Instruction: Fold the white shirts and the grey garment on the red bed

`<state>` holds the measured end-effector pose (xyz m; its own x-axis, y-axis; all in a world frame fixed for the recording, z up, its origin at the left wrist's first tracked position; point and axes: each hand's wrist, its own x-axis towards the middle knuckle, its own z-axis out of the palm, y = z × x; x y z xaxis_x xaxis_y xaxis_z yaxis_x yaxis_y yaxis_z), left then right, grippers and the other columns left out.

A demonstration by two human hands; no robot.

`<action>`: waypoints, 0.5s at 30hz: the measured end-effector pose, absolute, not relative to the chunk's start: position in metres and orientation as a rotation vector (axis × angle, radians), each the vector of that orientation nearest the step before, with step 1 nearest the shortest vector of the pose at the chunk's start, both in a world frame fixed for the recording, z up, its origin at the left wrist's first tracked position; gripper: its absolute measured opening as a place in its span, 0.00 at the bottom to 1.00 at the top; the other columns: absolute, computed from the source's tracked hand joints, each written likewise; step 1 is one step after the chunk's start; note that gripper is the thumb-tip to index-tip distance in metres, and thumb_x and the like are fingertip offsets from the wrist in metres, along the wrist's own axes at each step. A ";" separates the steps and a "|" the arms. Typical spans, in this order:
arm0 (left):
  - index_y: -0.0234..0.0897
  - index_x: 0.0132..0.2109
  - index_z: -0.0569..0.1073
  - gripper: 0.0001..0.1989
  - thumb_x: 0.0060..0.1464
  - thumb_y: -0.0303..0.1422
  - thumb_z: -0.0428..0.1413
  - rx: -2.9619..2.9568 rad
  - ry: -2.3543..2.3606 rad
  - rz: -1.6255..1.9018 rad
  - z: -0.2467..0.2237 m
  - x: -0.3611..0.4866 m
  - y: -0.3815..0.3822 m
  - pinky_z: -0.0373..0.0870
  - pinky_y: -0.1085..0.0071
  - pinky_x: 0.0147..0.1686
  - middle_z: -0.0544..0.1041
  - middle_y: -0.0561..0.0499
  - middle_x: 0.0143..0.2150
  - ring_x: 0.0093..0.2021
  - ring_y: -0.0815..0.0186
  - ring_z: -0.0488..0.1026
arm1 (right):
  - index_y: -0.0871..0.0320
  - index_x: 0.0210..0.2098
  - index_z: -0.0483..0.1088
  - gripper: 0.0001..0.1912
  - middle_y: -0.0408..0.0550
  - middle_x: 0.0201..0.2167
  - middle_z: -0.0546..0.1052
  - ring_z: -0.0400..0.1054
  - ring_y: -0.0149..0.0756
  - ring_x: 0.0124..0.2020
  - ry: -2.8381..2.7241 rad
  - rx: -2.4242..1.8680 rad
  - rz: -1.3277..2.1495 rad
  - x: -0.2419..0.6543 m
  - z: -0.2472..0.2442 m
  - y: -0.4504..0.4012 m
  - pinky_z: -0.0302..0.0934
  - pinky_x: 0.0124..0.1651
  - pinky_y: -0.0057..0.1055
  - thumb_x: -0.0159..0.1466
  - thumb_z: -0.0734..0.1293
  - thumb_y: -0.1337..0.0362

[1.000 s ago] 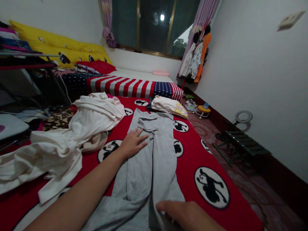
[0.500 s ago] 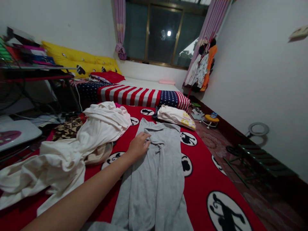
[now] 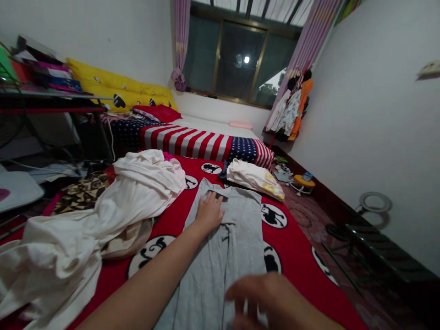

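A pair of grey trousers (image 3: 242, 229) lies flat, its waistband at the far end and its legs running towards me. My left hand (image 3: 210, 211) rests on the upper left part of the trousers, fingers spread and palm down. By its fingertips is a small dark patch (image 3: 220, 196) at the waist; I cannot make out whether it is a label or a print. Low in the view, my right hand (image 3: 263, 295) hovers over the trouser legs, blurred, with bent fingers apart and nothing visible in them.
The trousers lie on a red blanket (image 3: 295, 256) with black-and-white round figures. A crumpled white garment (image 3: 137, 188) is on the left, a folded white and yellow garment (image 3: 254, 176) beyond the waistband. Further back stands a bed with a striped cover (image 3: 189, 140); a dark bench (image 3: 385, 247) is at right.
My right hand has come into view from below. My left hand has shifted slightly right and flattened on the trousers, and the dark patch now shows at the waist. The camera view has tilted.
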<state>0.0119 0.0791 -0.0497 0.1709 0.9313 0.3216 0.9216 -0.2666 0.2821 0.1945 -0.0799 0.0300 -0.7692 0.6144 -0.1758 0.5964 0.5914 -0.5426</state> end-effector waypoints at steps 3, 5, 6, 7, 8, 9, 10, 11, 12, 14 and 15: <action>0.30 0.62 0.64 0.28 0.58 0.40 0.52 2.205 2.102 0.685 -0.055 -0.001 0.079 0.49 0.48 0.62 0.58 0.33 0.66 0.67 0.44 0.50 | 0.58 0.41 0.71 0.11 0.50 0.35 0.78 0.71 0.33 0.29 -2.248 -1.383 0.648 0.223 0.011 0.008 0.64 0.32 0.29 0.62 0.61 0.62; 0.28 0.60 0.66 0.27 0.57 0.38 0.54 2.158 2.176 0.761 -0.052 -0.003 0.077 0.48 0.47 0.63 0.57 0.31 0.66 0.67 0.43 0.49 | 0.58 0.38 0.71 0.11 0.48 0.34 0.77 0.71 0.32 0.27 -1.913 -1.472 0.549 0.243 -0.003 0.061 0.64 0.31 0.28 0.56 0.64 0.63; 0.29 0.59 0.67 0.25 0.56 0.36 0.54 2.178 2.166 0.834 -0.049 -0.001 0.075 0.48 0.48 0.63 0.58 0.33 0.66 0.67 0.44 0.50 | 0.58 0.38 0.71 0.12 0.48 0.35 0.77 0.71 0.32 0.27 -1.769 -1.517 0.581 0.252 -0.008 0.083 0.63 0.28 0.27 0.55 0.64 0.63; 0.31 0.57 0.69 0.22 0.57 0.33 0.53 2.235 2.095 0.919 -0.046 0.003 0.072 0.49 0.50 0.63 0.60 0.35 0.65 0.67 0.47 0.52 | 0.58 0.39 0.70 0.13 0.48 0.35 0.77 0.71 0.31 0.26 -1.642 -1.547 0.632 0.260 -0.013 0.102 0.63 0.27 0.26 0.53 0.65 0.63; 0.34 0.55 0.71 0.19 0.57 0.31 0.53 2.323 1.949 0.990 -0.042 0.008 0.068 0.52 0.54 0.63 0.64 0.38 0.63 0.65 0.51 0.56 | 0.58 0.40 0.69 0.15 0.48 0.34 0.76 0.71 0.31 0.25 -1.554 -1.565 0.682 0.266 -0.016 0.117 0.63 0.25 0.26 0.52 0.65 0.62; 0.37 0.53 0.73 0.16 0.58 0.31 0.52 2.419 1.748 1.026 -0.039 0.015 0.063 0.56 0.59 0.61 0.68 0.42 0.59 0.61 0.55 0.61 | 0.59 0.42 0.69 0.17 0.48 0.33 0.76 0.70 0.31 0.24 -1.502 -1.571 0.729 0.269 -0.019 0.129 0.62 0.24 0.25 0.52 0.65 0.62; 0.39 0.51 0.74 0.14 0.58 0.33 0.53 2.499 1.528 1.018 -0.036 0.022 0.058 0.61 0.63 0.57 0.72 0.44 0.54 0.56 0.58 0.66 | 0.59 0.43 0.69 0.19 0.47 0.31 0.76 0.70 0.31 0.23 -1.484 -1.568 0.762 0.272 -0.021 0.137 0.62 0.23 0.25 0.52 0.66 0.61; 0.40 0.49 0.75 0.13 0.58 0.37 0.54 2.556 1.327 0.970 -0.034 0.030 0.053 0.65 0.65 0.52 0.75 0.46 0.49 0.51 0.60 0.70 | 0.60 0.43 0.69 0.20 0.46 0.28 0.75 0.69 0.30 0.22 -1.495 -1.563 0.781 0.273 -0.022 0.144 0.61 0.22 0.25 0.51 0.67 0.60; 0.41 0.47 0.76 0.15 0.56 0.43 0.56 2.597 1.169 0.895 -0.033 0.037 0.049 0.68 0.66 0.48 0.76 0.47 0.45 0.47 0.60 0.71 | 0.61 0.41 0.70 0.19 0.45 0.25 0.75 0.68 0.30 0.21 -1.521 -1.561 0.790 0.273 -0.023 0.150 0.59 0.21 0.25 0.51 0.68 0.60; 0.41 0.42 0.78 0.19 0.49 0.49 0.60 2.651 1.016 0.731 -0.034 0.049 0.041 0.70 0.65 0.41 0.77 0.48 0.39 0.41 0.59 0.73 | 0.62 0.35 0.73 0.16 0.44 0.20 0.73 0.65 0.29 0.19 -1.565 -1.570 0.792 0.273 -0.024 0.158 0.56 0.20 0.24 0.49 0.69 0.59; 0.41 0.39 0.78 0.18 0.47 0.48 0.62 2.665 1.006 0.662 -0.035 0.054 0.039 0.70 0.65 0.39 0.77 0.48 0.37 0.40 0.58 0.73 | 0.62 0.32 0.73 0.14 0.44 0.19 0.72 0.64 0.28 0.18 -1.581 -1.580 0.780 0.274 -0.024 0.162 0.55 0.19 0.23 0.48 0.70 0.59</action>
<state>0.0537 0.0386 -0.0350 0.6648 0.6684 0.3336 0.5710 -0.7426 0.3500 0.2738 0.1624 -0.0240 0.0487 0.9948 0.0898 0.5338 0.0501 -0.8441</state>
